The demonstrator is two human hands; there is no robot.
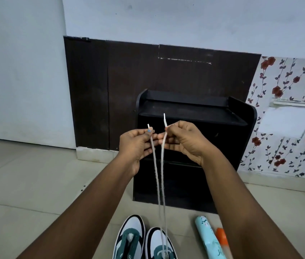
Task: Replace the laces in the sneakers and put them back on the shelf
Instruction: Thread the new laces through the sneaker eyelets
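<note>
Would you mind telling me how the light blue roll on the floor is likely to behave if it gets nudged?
The roll looks cylindrical and lies on its side on smooth tile, so it would probably roll sideways. The orange thing lying against it might stop it on that side. It appears to be rolled sheet, so likely fairly light.

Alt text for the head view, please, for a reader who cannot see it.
Both hands, the left hand and right hand, each pinch one end of a white lace that runs down to the right sneaker. The left sneaker sits beside it on the tiled floor, before a black shelf.
</note>
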